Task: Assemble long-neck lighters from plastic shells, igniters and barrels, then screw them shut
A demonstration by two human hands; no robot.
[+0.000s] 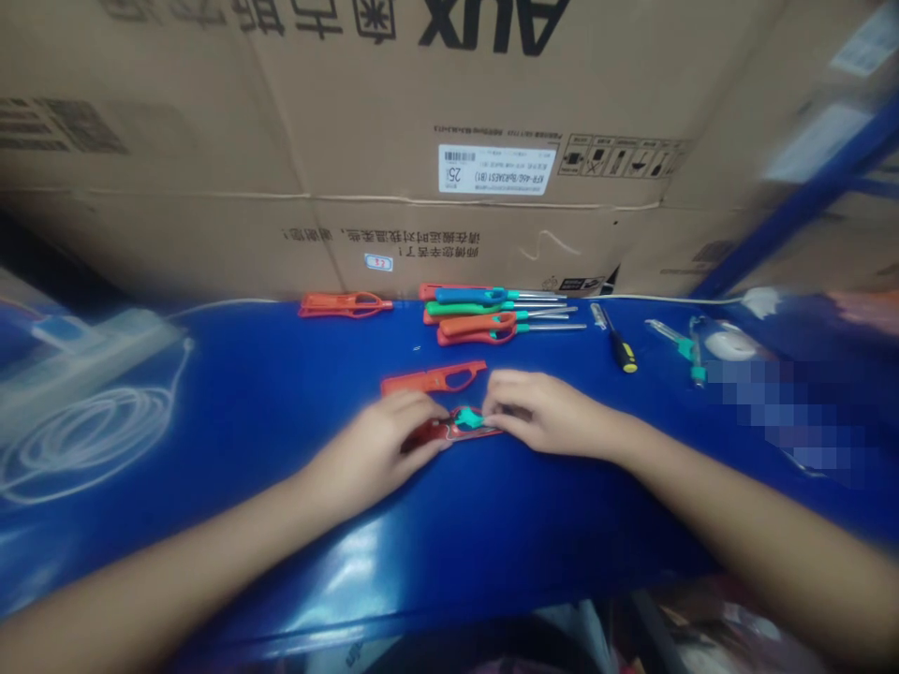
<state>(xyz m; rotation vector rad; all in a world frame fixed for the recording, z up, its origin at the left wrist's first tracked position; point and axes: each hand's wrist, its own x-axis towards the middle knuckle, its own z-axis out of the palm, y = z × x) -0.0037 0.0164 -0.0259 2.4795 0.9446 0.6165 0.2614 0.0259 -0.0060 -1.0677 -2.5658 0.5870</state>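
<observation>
Fingers point(421, 412) of the left hand point(383, 445) are curled narrowly around one end of a red lighter body point(449, 429), pinching it against the tabletop, while the right hand point(544, 412) meets it from the other side, its fingertips point(502, 401) closed on the end where a teal trigger piece point(469, 417) sits in the shell. The lighter body lies flat on the blue table point(281, 393), near the front edge and between the two hands, partly hidden under them. Just beyond it, apart from the hands, lies a loose orange shell half point(434, 378). Farther back, close to the foot of the box, a second orange shell half point(344, 304) rests on the left, and a small heap of long-nosed lighters point(498, 314) in red, blue, green and orange lies side by side, metal tubes pointing right. Right of the heap lies a screwdriver point(616, 342) with a yellow and black handle, then a teal-tipped tool point(685, 348) and a white roll of tape point(730, 344), which is blurred. At the far left a coil of white cable point(84, 435) lies on the table. A large cardboard box point(351, 122) with a white label point(497, 168) fills the background, its print upside down.
</observation>
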